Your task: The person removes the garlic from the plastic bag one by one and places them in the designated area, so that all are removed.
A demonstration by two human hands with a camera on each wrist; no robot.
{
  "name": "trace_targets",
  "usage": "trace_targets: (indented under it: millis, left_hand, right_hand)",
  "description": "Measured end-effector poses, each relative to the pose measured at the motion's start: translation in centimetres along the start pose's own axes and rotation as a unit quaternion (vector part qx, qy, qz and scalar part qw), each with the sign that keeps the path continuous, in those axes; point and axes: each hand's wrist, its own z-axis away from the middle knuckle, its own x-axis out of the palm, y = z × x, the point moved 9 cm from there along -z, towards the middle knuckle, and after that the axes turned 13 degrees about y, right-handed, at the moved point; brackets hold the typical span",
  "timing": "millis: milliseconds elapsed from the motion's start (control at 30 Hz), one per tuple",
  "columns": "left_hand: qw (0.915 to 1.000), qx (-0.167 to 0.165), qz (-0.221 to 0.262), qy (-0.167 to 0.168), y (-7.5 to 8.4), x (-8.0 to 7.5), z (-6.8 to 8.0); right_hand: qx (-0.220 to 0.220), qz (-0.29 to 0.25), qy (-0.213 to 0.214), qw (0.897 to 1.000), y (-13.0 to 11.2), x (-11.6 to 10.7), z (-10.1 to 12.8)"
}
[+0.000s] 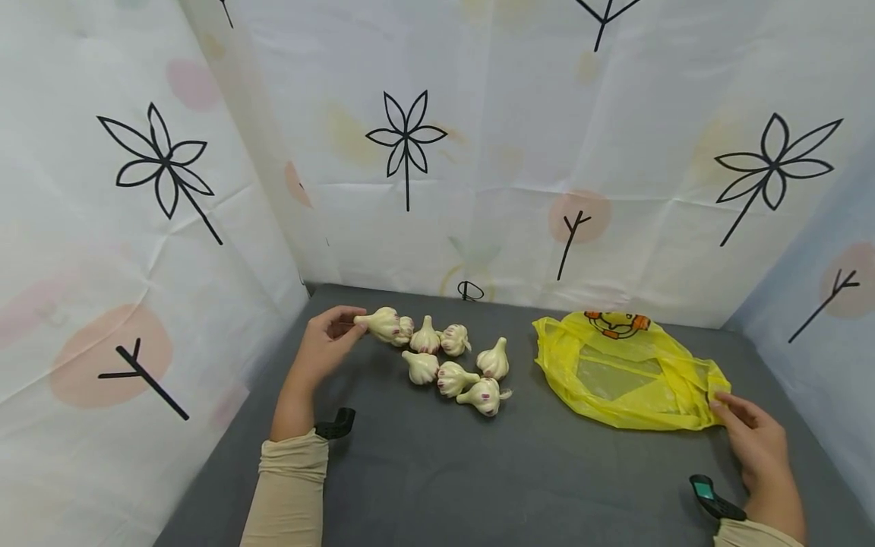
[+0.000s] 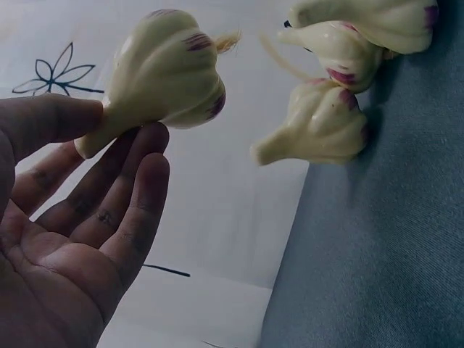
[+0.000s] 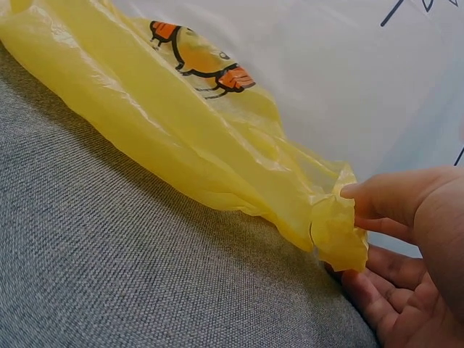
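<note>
My left hand [image 1: 331,346] pinches a garlic bulb [image 2: 163,72] by its stem between thumb and fingers, lifted at the left end of a group of bulbs. Several other cream garlic bulbs [image 1: 451,377] with purple streaks lie loosely together on the grey table, right of that hand. At the right, my right hand [image 1: 759,437] pinches the edge of a thin yellow plastic bag [image 1: 567,387] between thumb and fingers. The bag lies spread with its mouth open, and an orange and black cartoon print [image 3: 203,58] shows on its far side.
A grey cloth-covered table [image 1: 519,479] runs up to white fabric walls [image 1: 492,152] printed with black flowers at the back and both sides. Dark wrist devices [image 1: 335,424] are strapped on both forearms. Table surface lies between the garlic and the bag.
</note>
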Motion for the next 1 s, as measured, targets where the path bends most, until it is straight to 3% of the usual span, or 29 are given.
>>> trace_targets:
  millis: [400,1000]
  left_hand:
    - [0.9973,-0.016,-0.072,0.002,-3.0,-0.9,-0.1]
    - [0.9919,-0.051,-0.099,-0.061,-5.4,1.6,0.5]
  right_hand:
    - [-0.003,0.002,0.011,1.0,-0.4,0.0,0.2]
    - [-0.008,0.004,0.011,1.0,-0.3,-0.1,0.3]
